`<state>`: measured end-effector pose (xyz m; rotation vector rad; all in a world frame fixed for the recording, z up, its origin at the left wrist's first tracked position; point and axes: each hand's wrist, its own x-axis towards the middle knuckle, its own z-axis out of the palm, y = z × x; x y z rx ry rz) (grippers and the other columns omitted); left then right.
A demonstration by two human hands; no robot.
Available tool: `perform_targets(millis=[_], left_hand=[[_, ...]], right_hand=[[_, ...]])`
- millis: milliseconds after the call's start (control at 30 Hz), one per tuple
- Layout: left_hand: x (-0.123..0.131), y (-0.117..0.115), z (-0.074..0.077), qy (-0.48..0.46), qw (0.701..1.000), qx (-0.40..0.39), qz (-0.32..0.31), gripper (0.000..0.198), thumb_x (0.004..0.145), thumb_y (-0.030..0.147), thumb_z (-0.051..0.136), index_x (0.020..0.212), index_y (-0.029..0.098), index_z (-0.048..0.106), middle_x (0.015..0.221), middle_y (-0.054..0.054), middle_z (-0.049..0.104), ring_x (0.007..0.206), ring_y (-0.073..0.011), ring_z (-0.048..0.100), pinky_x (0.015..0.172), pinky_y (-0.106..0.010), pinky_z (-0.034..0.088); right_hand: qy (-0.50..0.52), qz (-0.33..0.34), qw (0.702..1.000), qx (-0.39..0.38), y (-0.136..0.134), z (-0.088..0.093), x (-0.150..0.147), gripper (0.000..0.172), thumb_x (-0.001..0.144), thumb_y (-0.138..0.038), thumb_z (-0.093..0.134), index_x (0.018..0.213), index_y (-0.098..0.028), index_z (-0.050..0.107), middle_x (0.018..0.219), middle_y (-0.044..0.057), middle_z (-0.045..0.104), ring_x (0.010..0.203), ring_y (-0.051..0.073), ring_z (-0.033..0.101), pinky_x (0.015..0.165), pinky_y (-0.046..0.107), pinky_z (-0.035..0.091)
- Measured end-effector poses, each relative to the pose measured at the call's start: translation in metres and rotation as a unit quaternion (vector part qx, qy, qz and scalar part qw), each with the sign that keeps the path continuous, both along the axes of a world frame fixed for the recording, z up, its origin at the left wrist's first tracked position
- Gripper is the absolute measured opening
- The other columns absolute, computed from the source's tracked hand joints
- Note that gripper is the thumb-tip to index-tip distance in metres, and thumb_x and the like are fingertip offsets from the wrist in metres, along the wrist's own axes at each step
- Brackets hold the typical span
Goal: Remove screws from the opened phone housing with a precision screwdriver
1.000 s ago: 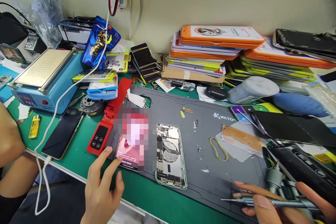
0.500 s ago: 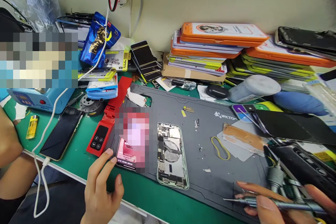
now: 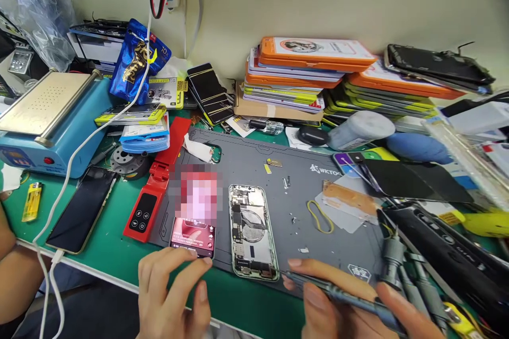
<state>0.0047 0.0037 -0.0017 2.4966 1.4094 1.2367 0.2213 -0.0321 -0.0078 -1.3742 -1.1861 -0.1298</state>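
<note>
An opened phone lies face up on the grey work mat, its inner parts showing. Beside it on the left lies a lit phone with a red screen. My left hand hovers at the mat's front edge, fingers apart, fingertips at the lit phone's lower edge. My right hand grips a thin grey screwdriver, whose tip points at the opened phone's lower right corner.
A red device and a dark phone on a white cable lie left of the mat. A blue heating plate stands far left. Stacked orange packages line the wall. Tools crowd the right. Another person's arm is at left.
My right hand has moved left with the screwdriver, bringing its tip to the opened phone. My left hand shifted right along the lit phone's lower edge. The view swung slightly right.
</note>
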Motion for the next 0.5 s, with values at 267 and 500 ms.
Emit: perform_targets(millis=[267,500], left_hand=[[-0.012,0.013,-0.014,0.005,0.999,-0.027,0.045,0.023,0.103,0.013,0.059,0.124,0.012,0.067,0.134,-0.016,0.064,0.133,-0.0221,0.061,0.116,-0.033,0.048],[-0.012,0.013,-0.021,-0.004,0.999,0.03,0.015,0.014,0.097,0.007,0.065,0.106,0.013,0.073,0.118,-0.015,0.072,0.125,-0.0241,0.067,0.116,-0.038,0.049]], right_hand=[[0.005,0.055,0.998,0.011,0.016,-0.004,-0.006,0.063,0.095,0.002,0.073,0.153,-0.019,0.06,0.091,0.006,0.079,0.066,0.021,0.078,0.05,0.028,0.067],[-0.042,0.115,0.992,0.005,0.012,-0.011,-0.001,0.077,0.091,0.01,0.067,0.16,-0.021,0.052,0.104,0.006,0.08,0.08,0.019,0.079,0.068,0.032,0.073]])
